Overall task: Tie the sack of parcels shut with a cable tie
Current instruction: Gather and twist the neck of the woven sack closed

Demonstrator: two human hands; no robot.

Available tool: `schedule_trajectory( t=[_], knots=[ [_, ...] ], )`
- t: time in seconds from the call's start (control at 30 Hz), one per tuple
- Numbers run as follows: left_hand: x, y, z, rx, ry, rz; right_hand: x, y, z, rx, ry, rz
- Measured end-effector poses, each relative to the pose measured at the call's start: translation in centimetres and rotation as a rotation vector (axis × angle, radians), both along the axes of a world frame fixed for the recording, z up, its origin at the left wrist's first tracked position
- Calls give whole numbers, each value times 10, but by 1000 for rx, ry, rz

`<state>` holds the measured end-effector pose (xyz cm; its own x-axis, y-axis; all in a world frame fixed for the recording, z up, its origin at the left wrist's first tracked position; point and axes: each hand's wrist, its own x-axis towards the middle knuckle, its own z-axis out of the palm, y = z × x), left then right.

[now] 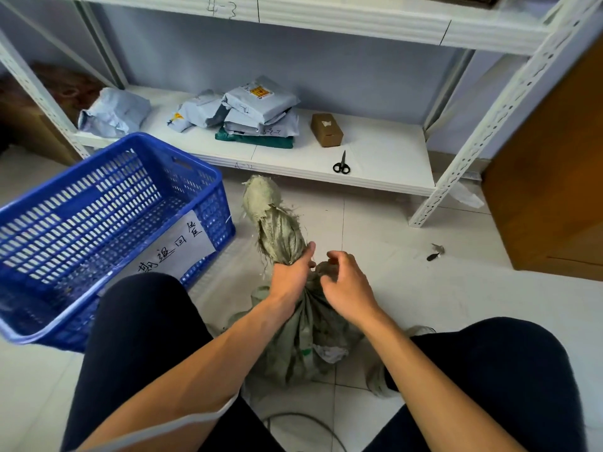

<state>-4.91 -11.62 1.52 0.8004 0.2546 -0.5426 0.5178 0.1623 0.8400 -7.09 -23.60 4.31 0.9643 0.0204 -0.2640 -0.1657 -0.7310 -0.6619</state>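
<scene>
to tie well, the twist should be held tight and the tie cinched close above the bulge. the woven sack (pixel 303 347) stands on the floor between the knees, and the left hand (pixel 290 277) grips its twisted neck. the right hand (pixel 347 283) hovers just beside, fingers curled; whether it pinches a cable tie cannot be told.

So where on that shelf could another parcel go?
Bare shelf right of the cardboard box, around the scissors, up to the rack post; a smaller gap between the lone parcel and the parcel stack, which is crowded.
</scene>
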Motion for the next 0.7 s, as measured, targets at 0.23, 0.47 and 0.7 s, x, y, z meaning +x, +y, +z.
schedule_trajectory(
  t=[0.23,0.47,0.7],
  knots=[
    [0,1,13,-92,-1,-139,-5,4,-8,-153,99,201],
    [-15,-4,25,235,-184,-531,-5,4,-21,-171,-149,175],
    [-23,-8,29,518,-272,-681,-5,13,-13,-157,-94,82]
  ],
)
